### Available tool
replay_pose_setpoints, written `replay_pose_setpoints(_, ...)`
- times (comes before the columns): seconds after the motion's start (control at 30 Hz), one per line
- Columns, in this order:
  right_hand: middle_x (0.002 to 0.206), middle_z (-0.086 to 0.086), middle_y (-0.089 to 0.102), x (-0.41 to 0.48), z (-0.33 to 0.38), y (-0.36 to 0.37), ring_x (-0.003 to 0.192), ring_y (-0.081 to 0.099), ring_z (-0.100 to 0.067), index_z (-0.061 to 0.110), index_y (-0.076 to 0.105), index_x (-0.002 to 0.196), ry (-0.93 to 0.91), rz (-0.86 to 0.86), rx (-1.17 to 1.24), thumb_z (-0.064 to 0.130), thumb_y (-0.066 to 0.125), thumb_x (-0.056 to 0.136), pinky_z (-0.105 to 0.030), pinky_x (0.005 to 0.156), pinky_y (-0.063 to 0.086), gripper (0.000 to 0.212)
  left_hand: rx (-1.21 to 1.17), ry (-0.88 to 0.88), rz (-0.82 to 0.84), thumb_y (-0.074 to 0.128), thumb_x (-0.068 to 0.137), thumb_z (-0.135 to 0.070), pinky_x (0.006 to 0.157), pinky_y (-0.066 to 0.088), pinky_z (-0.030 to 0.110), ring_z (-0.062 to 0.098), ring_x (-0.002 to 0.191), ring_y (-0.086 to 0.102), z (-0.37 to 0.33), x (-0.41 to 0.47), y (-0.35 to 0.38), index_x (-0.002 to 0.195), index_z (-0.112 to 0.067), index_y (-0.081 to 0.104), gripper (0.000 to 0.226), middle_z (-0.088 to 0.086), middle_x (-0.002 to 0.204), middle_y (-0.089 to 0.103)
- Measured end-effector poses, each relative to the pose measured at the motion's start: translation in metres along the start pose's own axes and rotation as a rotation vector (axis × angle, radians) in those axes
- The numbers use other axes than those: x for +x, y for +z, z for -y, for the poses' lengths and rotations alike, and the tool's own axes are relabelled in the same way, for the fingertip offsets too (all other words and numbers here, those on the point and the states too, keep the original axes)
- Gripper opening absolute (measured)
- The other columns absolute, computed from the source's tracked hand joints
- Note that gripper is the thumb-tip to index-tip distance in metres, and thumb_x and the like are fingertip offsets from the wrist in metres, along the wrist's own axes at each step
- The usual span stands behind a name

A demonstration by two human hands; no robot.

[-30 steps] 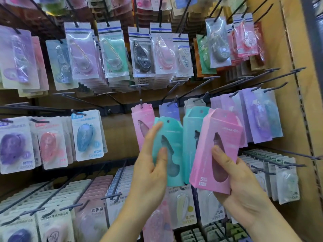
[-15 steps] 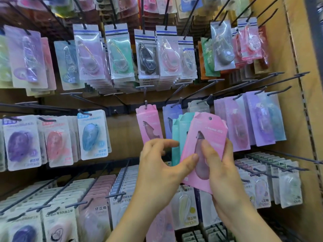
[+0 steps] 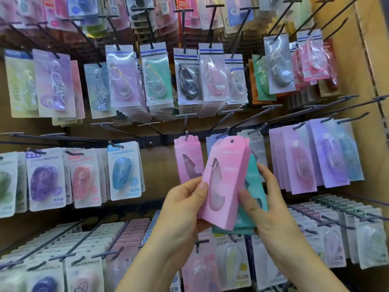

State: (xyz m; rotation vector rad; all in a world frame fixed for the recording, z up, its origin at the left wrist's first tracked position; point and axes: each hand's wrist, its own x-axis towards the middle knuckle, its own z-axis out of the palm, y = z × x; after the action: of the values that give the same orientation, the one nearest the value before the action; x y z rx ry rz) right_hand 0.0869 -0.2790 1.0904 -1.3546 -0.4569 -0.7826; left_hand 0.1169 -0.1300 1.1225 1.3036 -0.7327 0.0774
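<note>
Seen from the head camera, a pink box (image 3: 223, 184) sits in the middle of the picture, held up in front of a shop display wall by both hands. It is tilted, its top leaning to the right, and the hang hole at its top is free of any hook. A long cut-out window in its front face shows a pale pink item inside.

The left hand (image 3: 181, 209) grips the box from the left. Its thumb presses on the front face beside the window, and the other fingers curl round behind, out of sight. The right hand (image 3: 271, 211) pinches the box from the right, with its thumb on the lower right of the front and its fingers reaching up behind.

A teal box (image 3: 252, 180) lies directly behind the pink one, showing past its right edge and below its bottom corner. It is sandwiched between the pink box and the right hand's fingers.

Just left of the held box, a second pink box (image 3: 188, 159) of the same kind hangs on a hook (image 3: 185, 131). Further left hangs a card pack with a blue tape dispenser (image 3: 123, 169), next to red and purple ones. To the right hang rows of purple packs (image 3: 328, 152). More blister packs fill the hooks above and below. A wooden side panel (image 3: 374, 102) closes the display on the right.
</note>
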Motion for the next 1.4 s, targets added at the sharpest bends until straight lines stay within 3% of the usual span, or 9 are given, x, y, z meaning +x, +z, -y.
replay_pose_setpoints(0.1,0.108,0.02,0.07,0.003,0.001,-0.006,0.096,0.07,-0.003,0.046,0.051,0.123,-0.055,-0.058,-0.054,0.037,0.077,0.066,-0.021,0.069,0.058,0.064,-0.045,0.071,-0.129,0.046,0.1,-0.017,0.071,0.061,0.036,0.019,0.081,0.069,-0.007,0.002,-0.01,0.109,-0.011,0.069,0.025,0.009,0.097,0.075)
replay_pose_setpoints(0.23,0.103,0.007,0.075,0.006,0.002,-0.013,0.088,0.073,-0.01,0.028,0.062,0.113,-0.023,-0.084,-0.039,0.031,0.074,0.069,-0.019,0.063,0.057,0.045,0.193,0.182,-0.317,0.051,0.1,-0.021,0.085,0.059,0.042,0.011,0.093,0.071,-0.009,0.013,-0.032,0.111,-0.028,0.06,0.016,-0.004,0.102,0.074)
replay_pose_setpoints(0.43,0.104,0.007,0.075,0.009,0.001,-0.005,0.092,0.073,-0.014,0.029,0.063,0.115,0.038,-0.024,-0.039,0.03,0.076,0.071,-0.03,0.071,0.061,0.046,0.218,0.107,-0.291,0.051,0.1,-0.023,0.079,0.059,0.037,0.011,0.088,0.073,0.003,0.025,-0.04,0.116,-0.023,0.057,0.017,-0.006,0.092,0.076)
replay_pose_setpoints(0.63,0.102,0.005,0.076,0.01,0.002,-0.004,0.09,0.074,-0.014,0.026,0.065,0.112,0.035,-0.028,-0.01,0.027,0.075,0.069,-0.026,0.067,0.06,0.044,0.344,0.195,-0.298,0.05,0.099,-0.026,0.066,0.057,0.02,0.006,0.091,0.071,0.006,0.025,-0.044,0.117,-0.03,0.054,0.019,-0.005,0.103,0.073)
replay_pose_setpoints(0.93,0.098,0.003,0.077,0.013,0.003,0.0,0.089,0.074,-0.016,0.022,0.067,0.108,0.034,-0.013,0.013,0.024,0.074,0.069,-0.025,0.066,0.06,0.04,0.36,0.176,-0.282,0.048,0.1,-0.031,0.061,0.056,0.018,0.0,0.086,0.07,-0.002,0.039,-0.045,0.124,-0.029,0.05,0.024,-0.007,0.103,0.07)
replay_pose_setpoints(1.07,0.097,0.002,0.077,0.013,0.004,-0.001,0.087,0.074,-0.016,0.021,0.066,0.108,0.045,0.026,0.005,0.024,0.074,0.068,-0.025,0.064,0.059,0.041,0.397,0.136,-0.29,0.048,0.1,-0.032,0.065,0.06,0.024,0.006,0.084,0.072,0.0,0.043,-0.05,0.123,-0.028,0.05,0.023,-0.003,0.103,0.071)
replay_pose_setpoints(1.2,0.097,0.002,0.077,0.014,0.004,-0.003,0.087,0.074,-0.016,0.02,0.066,0.109,0.044,0.038,-0.01,0.022,0.072,0.071,-0.025,0.065,0.06,0.039,0.5,0.092,-0.285,0.046,0.101,-0.035,0.071,0.061,0.03,0.012,0.089,0.07,-0.004,0.055,-0.055,0.123,-0.025,0.047,0.024,-0.002,0.104,0.067)
replay_pose_setpoints(1.3,0.1,0.002,0.077,0.016,0.004,-0.004,0.089,0.074,-0.016,0.02,0.066,0.112,0.041,0.044,-0.016,0.022,0.07,0.076,-0.024,0.068,0.06,0.036,0.72,0.078,-0.292,0.044,0.103,-0.035,0.065,0.053,0.022,0.007,0.09,0.062,-0.007,0.072,-0.059,0.128,-0.025,0.042,0.027,-0.007,0.106,0.06)
replay_pose_setpoints(1.4,0.098,0.003,0.077,0.018,0.0,-0.006,0.086,0.074,-0.014,0.023,0.065,0.112,0.064,0.022,-0.008,0.021,0.064,0.086,-0.021,0.063,0.058,0.026,0.94,0.048,-0.258,0.041,0.103,-0.037,0.076,0.054,0.029,0.005,0.088,0.058,-0.001,0.089,-0.067,0.13,-0.023,0.04,0.03,-0.005,0.108,0.057)
